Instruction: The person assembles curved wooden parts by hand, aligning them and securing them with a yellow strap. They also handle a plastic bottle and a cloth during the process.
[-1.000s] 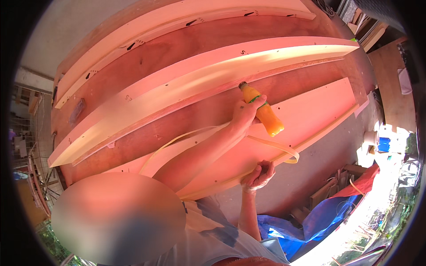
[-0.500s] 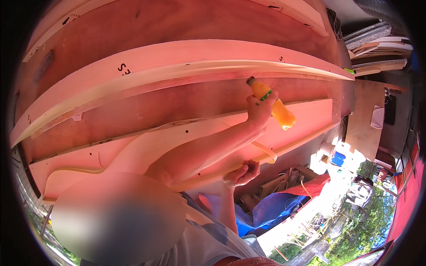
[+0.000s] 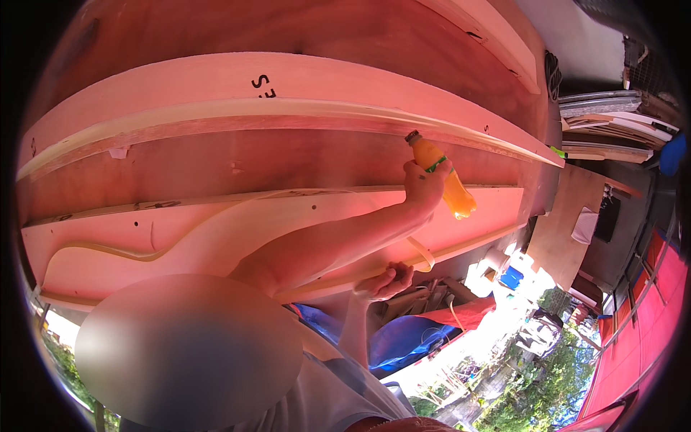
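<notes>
My left hand (image 3: 426,183) is closed round the middle of a small clear plastic bottle (image 3: 456,196) of orange-yellow drink. The bottle tilts, with its dark cap toward the upper left and its base toward the lower right. A green band shows beside my fingers. My left arm reaches across in front of a pale wooden panel (image 3: 345,216). Below it, my right hand (image 3: 386,281) is held up with its fingers curled in, close to the panel's lower edge. Whether anything sits inside those fingers is hidden.
A long curved wooden beam (image 3: 309,75) spans the view above the bottle. Near my right hand a pale strip (image 3: 423,253) bends outward. Blue sheeting (image 3: 407,342) and wood offcuts (image 3: 439,294) lie beyond. Stacked boards (image 3: 608,129) stand at far right; red sheeting (image 3: 640,324) hangs below.
The view has swung, so the beam, panel and background sit differently. My left hand still grips the bottle, now slightly lower in view. My right hand has shifted slightly left, still curled.
</notes>
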{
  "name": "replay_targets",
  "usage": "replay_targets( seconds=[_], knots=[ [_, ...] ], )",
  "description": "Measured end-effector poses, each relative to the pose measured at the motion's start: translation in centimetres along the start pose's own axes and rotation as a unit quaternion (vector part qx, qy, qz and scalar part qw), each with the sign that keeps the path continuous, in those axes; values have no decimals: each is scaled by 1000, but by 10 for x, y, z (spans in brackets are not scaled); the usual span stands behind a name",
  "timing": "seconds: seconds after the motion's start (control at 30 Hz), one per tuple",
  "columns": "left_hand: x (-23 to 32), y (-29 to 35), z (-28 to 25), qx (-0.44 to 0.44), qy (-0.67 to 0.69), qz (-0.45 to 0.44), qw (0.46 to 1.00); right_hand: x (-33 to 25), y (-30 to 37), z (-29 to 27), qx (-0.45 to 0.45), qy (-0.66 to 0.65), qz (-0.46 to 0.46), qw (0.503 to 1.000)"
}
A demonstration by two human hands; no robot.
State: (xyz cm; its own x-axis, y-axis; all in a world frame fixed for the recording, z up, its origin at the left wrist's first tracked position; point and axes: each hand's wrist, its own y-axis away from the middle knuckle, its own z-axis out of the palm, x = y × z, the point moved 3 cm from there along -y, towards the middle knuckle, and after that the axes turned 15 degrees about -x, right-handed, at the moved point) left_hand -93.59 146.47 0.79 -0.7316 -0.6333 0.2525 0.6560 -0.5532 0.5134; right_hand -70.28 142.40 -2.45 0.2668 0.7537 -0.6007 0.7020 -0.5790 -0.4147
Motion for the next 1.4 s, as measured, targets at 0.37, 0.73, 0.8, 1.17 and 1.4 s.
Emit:
replay_targets(
  seconds=[0.37, 0.73, 0.8, 1.17, 1.4],
  knots=[
    [0, 5, -2, 21, 1, 10, 1000, -3, -3, -2, -17, 12, 11, 1000],
    [6, 4, -14, 41, -2, 29, 999, -6, -3, -3, -35, 68, -2, 997],
    [6, 1, -16, 41, -8, 25, 999, -6, -3, -3, -35, 61, 1, 998],
    [1, -8, -26, 23, -3, 7, 1000, -5, -4, -3, -39, 54, -2, 998],
    [14, 2, -20, 1, 102, 6, 995, -8, -5, -4, -54, 107, -21, 993]
  ],
)
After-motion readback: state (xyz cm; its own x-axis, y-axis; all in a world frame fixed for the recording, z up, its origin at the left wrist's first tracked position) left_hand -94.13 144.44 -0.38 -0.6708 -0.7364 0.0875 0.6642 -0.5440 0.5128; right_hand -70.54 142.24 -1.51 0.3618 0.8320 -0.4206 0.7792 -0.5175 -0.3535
